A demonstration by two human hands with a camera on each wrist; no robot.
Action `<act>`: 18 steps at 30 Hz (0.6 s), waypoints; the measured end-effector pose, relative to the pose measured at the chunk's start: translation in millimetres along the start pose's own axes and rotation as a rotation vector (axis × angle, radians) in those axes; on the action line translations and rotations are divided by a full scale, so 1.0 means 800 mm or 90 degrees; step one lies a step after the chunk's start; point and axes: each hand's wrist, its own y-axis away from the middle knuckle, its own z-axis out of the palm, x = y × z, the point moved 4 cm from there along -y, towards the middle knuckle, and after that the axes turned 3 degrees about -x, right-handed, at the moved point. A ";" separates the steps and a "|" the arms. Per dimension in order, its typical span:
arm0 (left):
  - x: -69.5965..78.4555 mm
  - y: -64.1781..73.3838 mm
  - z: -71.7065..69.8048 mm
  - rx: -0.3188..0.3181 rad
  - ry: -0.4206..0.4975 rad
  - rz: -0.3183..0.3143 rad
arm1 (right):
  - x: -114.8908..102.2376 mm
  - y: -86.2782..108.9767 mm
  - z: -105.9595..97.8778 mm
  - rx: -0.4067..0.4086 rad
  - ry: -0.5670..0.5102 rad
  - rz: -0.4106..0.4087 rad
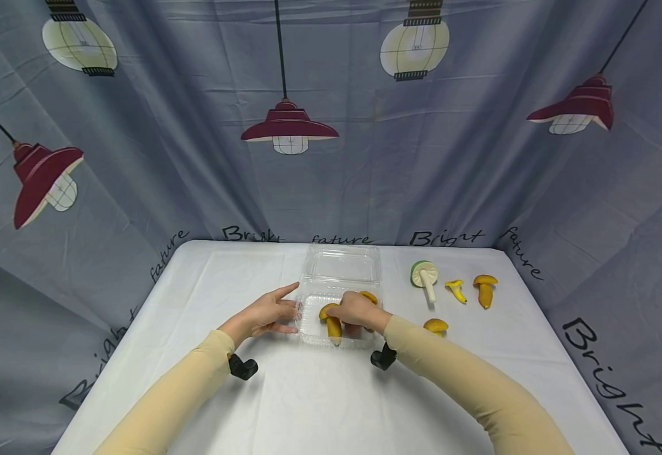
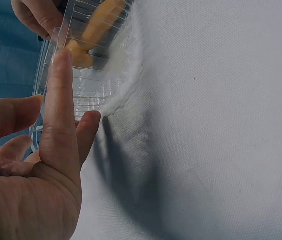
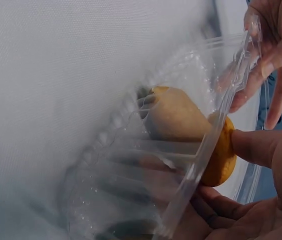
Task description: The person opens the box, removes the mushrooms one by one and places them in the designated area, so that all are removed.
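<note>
A clear plastic clamshell box (image 1: pixel 310 335) lies with its lid (image 1: pixel 344 264) folded back. In its tray is a toy mushroom (image 1: pixel 334 328) with a yellow-brown cap and stem. My right hand (image 1: pixel 359 309) reaches into the tray and pinches that mushroom's cap; the right wrist view shows the thumb on the cap (image 3: pixel 222 156). Another mushroom (image 1: pixel 369 296) in the box is partly hidden behind the right hand. My left hand (image 1: pixel 268 311) touches the box's left side with its fingers extended and spread, as the left wrist view also shows.
To the right of the box lie a green-capped mushroom (image 1: pixel 424 275) with a white stem, a small yellow mushroom (image 1: pixel 456 291) and a brown mushroom (image 1: pixel 485 291). Another mushroom (image 1: pixel 435 326) is partly hidden by the right sleeve. A grey curtain (image 1: pixel 319 189) hangs behind the white table (image 1: pixel 302 404).
</note>
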 end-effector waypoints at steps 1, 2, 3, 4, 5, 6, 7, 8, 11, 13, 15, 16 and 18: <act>0.000 0.000 0.000 0.001 0.000 0.000 | 0.000 -0.001 0.001 0.000 -0.001 -0.002; 0.000 0.000 0.000 0.001 0.000 -0.001 | 0.000 -0.002 0.002 -0.001 -0.005 -0.004; 0.000 0.000 0.000 0.002 0.000 -0.001 | -0.001 -0.002 0.002 0.000 -0.008 -0.006; 0.000 0.000 -0.001 0.003 0.000 -0.002 | -0.002 -0.002 0.003 0.001 -0.013 -0.011; 0.000 0.000 -0.001 0.003 -0.001 -0.002 | -0.003 -0.003 0.004 0.003 -0.017 -0.015; -0.001 0.000 -0.001 0.004 -0.001 -0.002 | -0.004 -0.003 0.005 0.004 -0.024 -0.015; -0.001 -0.001 -0.001 0.004 -0.001 -0.002 | -0.005 -0.004 0.006 0.004 -0.028 -0.016; -0.001 -0.001 -0.001 0.004 -0.001 -0.002 | -0.006 -0.003 0.006 0.007 -0.030 -0.018; -0.001 -0.001 -0.001 0.005 -0.001 -0.002 | -0.010 -0.002 0.007 0.017 -0.031 -0.025; -0.001 -0.001 -0.001 0.005 -0.001 -0.002 | -0.013 -0.002 0.009 0.024 -0.029 -0.033; -0.001 -0.001 -0.001 0.004 -0.002 -0.002 | -0.015 -0.003 0.011 0.031 -0.024 -0.041; -0.001 0.000 -0.001 0.004 -0.002 -0.002 | -0.017 -0.003 0.011 0.035 -0.020 -0.044; 0.000 0.000 -0.001 0.003 0.000 -0.002 | -0.019 -0.004 0.013 0.041 -0.012 -0.050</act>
